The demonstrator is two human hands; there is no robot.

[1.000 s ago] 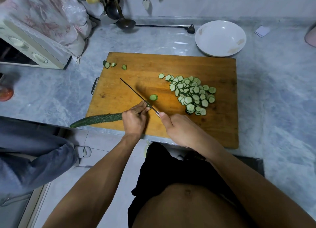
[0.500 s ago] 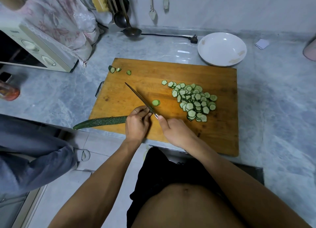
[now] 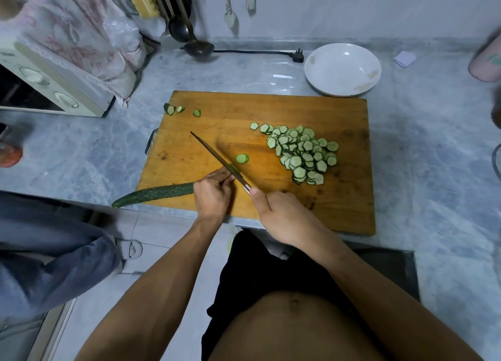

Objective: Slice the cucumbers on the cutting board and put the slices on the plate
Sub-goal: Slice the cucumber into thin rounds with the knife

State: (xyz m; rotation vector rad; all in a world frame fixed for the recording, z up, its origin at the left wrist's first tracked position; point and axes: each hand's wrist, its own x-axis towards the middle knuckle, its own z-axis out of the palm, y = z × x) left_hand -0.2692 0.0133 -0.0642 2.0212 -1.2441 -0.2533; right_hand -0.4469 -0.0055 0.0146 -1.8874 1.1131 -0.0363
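A long dark-green cucumber (image 3: 154, 194) lies across the near left edge of the wooden cutting board (image 3: 244, 108), its tip hanging off the counter. My left hand (image 3: 212, 195) grips its cut end. In my right hand (image 3: 282, 214) is the knife (image 3: 217, 158), whose blade points away to the left and sits against the fingers of my left hand. One fresh slice (image 3: 242, 158) lies just right of the blade. A heap of slices (image 3: 301, 152) covers the board's middle right. The white plate (image 3: 342, 69) stands beyond the board's far right corner with nothing on it.
Three cucumber end pieces (image 3: 179, 110) lie at the board's far left corner. A toaster oven (image 3: 46, 89) under a cloth stands at the left. Ladles (image 3: 189, 35) hang at the back, and a plug and cord (image 3: 296, 55) lie by the plate. Another person's leg (image 3: 40, 252) is at the left.
The view has shifted a little. Both hands, the knife and the cucumber stay at the same spot on the board, and the single slice still lies beside the blade.
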